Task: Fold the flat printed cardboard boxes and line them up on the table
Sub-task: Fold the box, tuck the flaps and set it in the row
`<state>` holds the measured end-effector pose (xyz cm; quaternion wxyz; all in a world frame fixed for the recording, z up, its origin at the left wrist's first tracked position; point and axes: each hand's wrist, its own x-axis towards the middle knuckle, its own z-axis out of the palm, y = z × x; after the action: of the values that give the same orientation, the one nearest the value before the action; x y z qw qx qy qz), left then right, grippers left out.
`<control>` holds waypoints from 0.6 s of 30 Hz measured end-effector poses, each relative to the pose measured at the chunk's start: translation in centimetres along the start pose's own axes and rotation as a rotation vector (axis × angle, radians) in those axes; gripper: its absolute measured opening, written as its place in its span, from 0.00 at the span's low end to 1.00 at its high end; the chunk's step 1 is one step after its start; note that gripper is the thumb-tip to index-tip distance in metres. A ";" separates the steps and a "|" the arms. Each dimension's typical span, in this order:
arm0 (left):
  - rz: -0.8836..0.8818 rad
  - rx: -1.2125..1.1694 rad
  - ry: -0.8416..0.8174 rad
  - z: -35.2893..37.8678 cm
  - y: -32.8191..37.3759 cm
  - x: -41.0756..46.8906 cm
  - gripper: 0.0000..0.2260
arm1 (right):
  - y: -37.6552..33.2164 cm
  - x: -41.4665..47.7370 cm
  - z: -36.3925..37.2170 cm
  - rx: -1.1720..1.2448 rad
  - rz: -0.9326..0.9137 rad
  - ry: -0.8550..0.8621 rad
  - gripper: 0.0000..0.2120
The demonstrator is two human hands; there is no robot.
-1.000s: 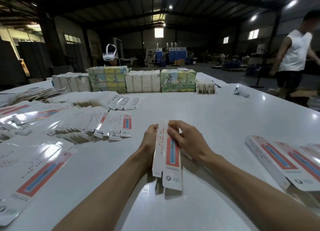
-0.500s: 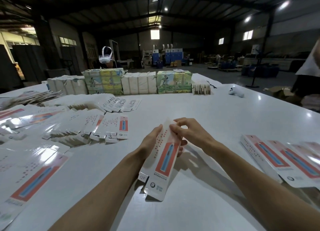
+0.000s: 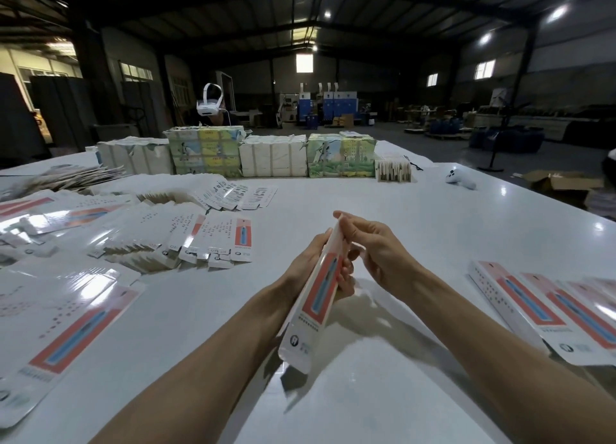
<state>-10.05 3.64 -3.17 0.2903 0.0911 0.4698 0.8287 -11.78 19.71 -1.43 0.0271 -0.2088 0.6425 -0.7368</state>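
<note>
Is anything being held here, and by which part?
One printed cardboard box: the left hand grips its middle, wrapped round the edges; the right hand touches its top end.

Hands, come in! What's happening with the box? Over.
Left hand grips printed box midway. Right hand touches its top end. Nothing in the way.
</note>
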 end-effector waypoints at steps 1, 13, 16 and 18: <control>-0.007 -0.031 -0.001 -0.2 -0.2 -0.1 0.24 | 0.3 -0.1 0.2 -0.002 -0.004 0.004 0.23; 0.284 0.241 0.282 -2.2 -0.7 -1.3 0.26 | 1.7 -1.4 2.0 -0.058 0.071 0.101 0.25; 0.269 0.277 0.336 -1.2 -0.9 -1.2 0.27 | 1.5 -1.4 1.8 -0.060 0.054 0.142 0.26; 0.267 0.322 0.419 -0.6 -1.0 -1.0 0.23 | 1.3 -1.3 1.5 -0.097 0.021 0.202 0.26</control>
<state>-9.12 3.00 -4.24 0.0574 0.0239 0.6289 0.7750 -10.40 18.46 -2.94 -0.0401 -0.1278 0.6788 -0.7220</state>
